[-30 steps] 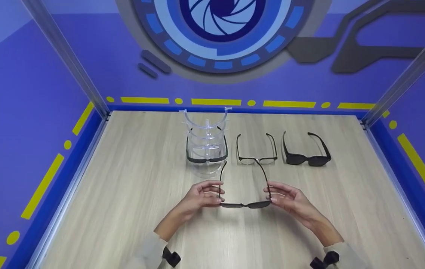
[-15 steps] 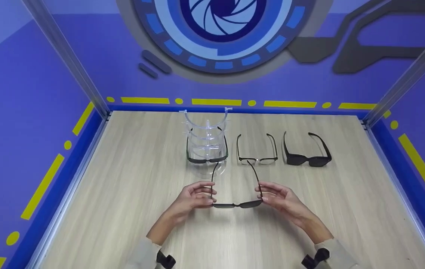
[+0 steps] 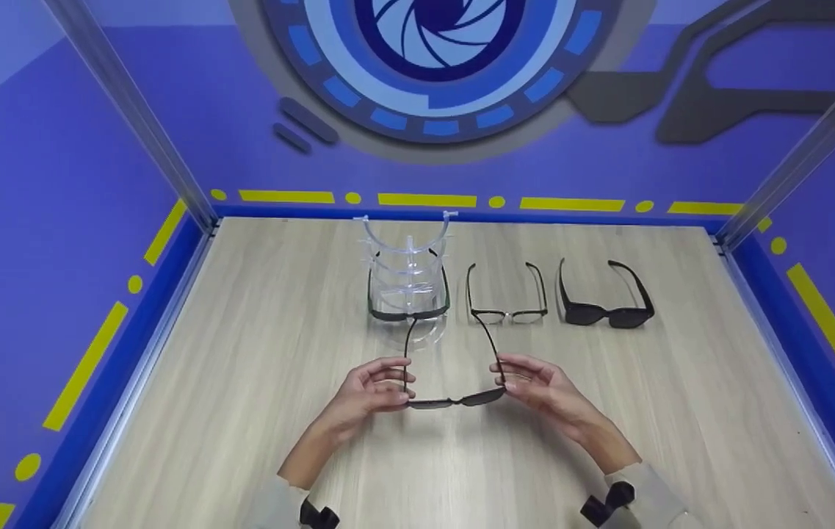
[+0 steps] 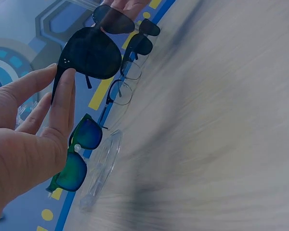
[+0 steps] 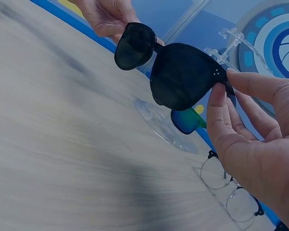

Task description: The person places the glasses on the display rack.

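Note:
Both hands hold a pair of dark sunglasses (image 3: 483, 397) above the table, lenses toward the person and temples spread away. My left hand (image 3: 366, 397) pinches the left hinge end between thumb and fingers. At the opposite hinge my right hand (image 3: 546, 393) does the same. Large black lenses (image 5: 183, 77) with small dots at the corner show in the right wrist view. Just beyond stands a clear plastic glasses stand (image 3: 410, 272), with green-framed mirrored sunglasses (image 4: 72, 171) on a low tier. The held temple tips overlap the stand's base and the clear-lens glasses in the head view.
Clear-lens glasses (image 3: 509, 316) with dark brows lie right of the stand, temples open. Farther right lie thick black sunglasses (image 3: 608, 316). Blue printed panels (image 3: 299, 169) wall in the wooden table (image 3: 204, 411) at the back and both sides.
Both hands have carried the sunglasses to the left, toward the front of the stand. The sunglasses have tilted slightly, their right end higher. The other glasses and the stand have stayed put.

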Demonstrator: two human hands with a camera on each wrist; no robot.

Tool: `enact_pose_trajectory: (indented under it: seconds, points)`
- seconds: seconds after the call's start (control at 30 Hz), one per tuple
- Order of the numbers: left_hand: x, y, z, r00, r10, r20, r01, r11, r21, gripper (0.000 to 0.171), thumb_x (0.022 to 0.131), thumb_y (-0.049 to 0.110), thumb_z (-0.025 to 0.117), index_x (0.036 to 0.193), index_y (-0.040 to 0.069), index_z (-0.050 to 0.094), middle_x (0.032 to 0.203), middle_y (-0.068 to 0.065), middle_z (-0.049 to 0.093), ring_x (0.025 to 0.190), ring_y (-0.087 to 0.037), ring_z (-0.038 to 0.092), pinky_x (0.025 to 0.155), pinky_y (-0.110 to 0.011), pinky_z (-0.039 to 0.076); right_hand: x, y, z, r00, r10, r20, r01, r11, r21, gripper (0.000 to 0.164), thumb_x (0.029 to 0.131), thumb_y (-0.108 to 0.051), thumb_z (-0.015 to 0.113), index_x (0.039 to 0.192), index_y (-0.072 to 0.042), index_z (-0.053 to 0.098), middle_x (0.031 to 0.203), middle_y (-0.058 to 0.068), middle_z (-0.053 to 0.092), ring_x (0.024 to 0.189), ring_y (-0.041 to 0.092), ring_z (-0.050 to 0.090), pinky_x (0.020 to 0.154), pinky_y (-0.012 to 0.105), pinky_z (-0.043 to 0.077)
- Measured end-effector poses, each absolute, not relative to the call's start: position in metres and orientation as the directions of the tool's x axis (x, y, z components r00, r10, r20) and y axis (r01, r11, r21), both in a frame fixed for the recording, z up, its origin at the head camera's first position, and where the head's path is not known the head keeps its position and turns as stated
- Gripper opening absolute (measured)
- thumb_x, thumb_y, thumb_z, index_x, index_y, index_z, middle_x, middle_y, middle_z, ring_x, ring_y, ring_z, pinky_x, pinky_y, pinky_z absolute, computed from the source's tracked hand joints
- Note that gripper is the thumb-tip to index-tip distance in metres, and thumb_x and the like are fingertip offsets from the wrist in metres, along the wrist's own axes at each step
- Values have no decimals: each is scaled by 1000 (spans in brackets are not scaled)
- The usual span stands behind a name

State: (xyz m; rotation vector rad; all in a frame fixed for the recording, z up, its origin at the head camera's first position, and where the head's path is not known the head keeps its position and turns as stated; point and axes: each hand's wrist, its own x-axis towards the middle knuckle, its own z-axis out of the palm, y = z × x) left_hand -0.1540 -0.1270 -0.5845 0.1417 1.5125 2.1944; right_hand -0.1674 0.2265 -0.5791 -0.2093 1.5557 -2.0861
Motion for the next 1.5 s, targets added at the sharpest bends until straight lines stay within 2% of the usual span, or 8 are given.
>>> enact_pose_trajectory:
  seconds: [0.17, 0.33, 0.67, 0.87, 1.1, 1.23, 1.37, 1.5]
  points:
    - [-153, -132, -582, -889, 424, -173, -306, -269, 913, 64, 86, -8, 73, 145, -8, 47, 117, -4, 69, 99, -15, 74, 89, -31, 63, -170, 221, -578, -846, -499, -189, 334, -218, -917, 49, 97, 3, 62, 145, 1, 51, 130, -1, 70, 121, 17, 67, 106, 27, 54]
    - [-153, -139, -577, -898, 403, -177, -297, -259, 919, 64, 87, -6, 74, 145, -7, 47, 117, -4, 69, 100, -16, 74, 89, -32, 63, -173, 211, -575, -842, -502, -196, 358, -249, -900, 46, 97, 2, 63, 142, -2, 57, 129, -1, 70, 120, 15, 67, 107, 27, 54]
    - [-154, -152, -571, -916, 363, -169, -272, -255, 928, 59, 87, -5, 74, 141, -2, 53, 116, -3, 70, 101, -17, 74, 89, -33, 63, -181, 195, -568, -839, -506, -198, 363, -250, -897, 48, 98, 2, 62, 144, 4, 51, 129, -1, 69, 120, 16, 67, 109, 28, 52]
    - [-154, -156, -565, -922, 353, -158, -256, -253, 933, 61, 87, -4, 75, 143, -5, 50, 117, -3, 70, 102, -18, 74, 90, -33, 63, -185, 189, -563, -840, -514, -172, 343, -258, -903, 46, 97, 3, 62, 143, 3, 54, 128, -1, 69, 116, 12, 67, 108, 27, 53]
    - [-156, -161, -559, -926, 350, -141, -239, -254, 937, 50, 87, -3, 75, 133, 12, 62, 117, -4, 70, 101, -17, 74, 89, -33, 63, -189, 184, -558, -840, -523, -144, 334, -289, -897, 44, 97, 5, 60, 141, 1, 56, 129, 0, 69, 117, 14, 67, 109, 27, 52]
    - [-157, -164, -557, -928, 353, -124, -221, -250, 943, 48, 88, -3, 74, 131, 15, 63, 118, -4, 70, 101, -16, 74, 90, -33, 63, -191, 180, -554, -840, -524, -142, 335, -294, -895, 45, 98, 6, 59, 143, 2, 55, 129, 0, 70, 117, 14, 67, 110, 27, 51]
    - [-159, -168, -554, -934, 340, -113, -205, -246, 947, 48, 89, -4, 73, 132, 14, 63, 118, -4, 70, 102, -16, 74, 90, -33, 63, -194, 176, -551, -841, -522, -141, 332, -293, -897, 43, 99, 5, 58, 141, 0, 57, 129, -1, 70, 119, 14, 66, 109, 26, 51]
    - [-164, -170, -550, -938, 328, -110, -195, -238, 951, 53, 88, -3, 74, 138, 3, 57, 118, -3, 71, 102, -16, 74, 90, -33, 63, -197, 173, -549, -848, -512, -135, 326, -303, -896, 43, 98, 7, 59, 139, -2, 59, 129, -1, 70, 121, 13, 64, 108, 25, 52]
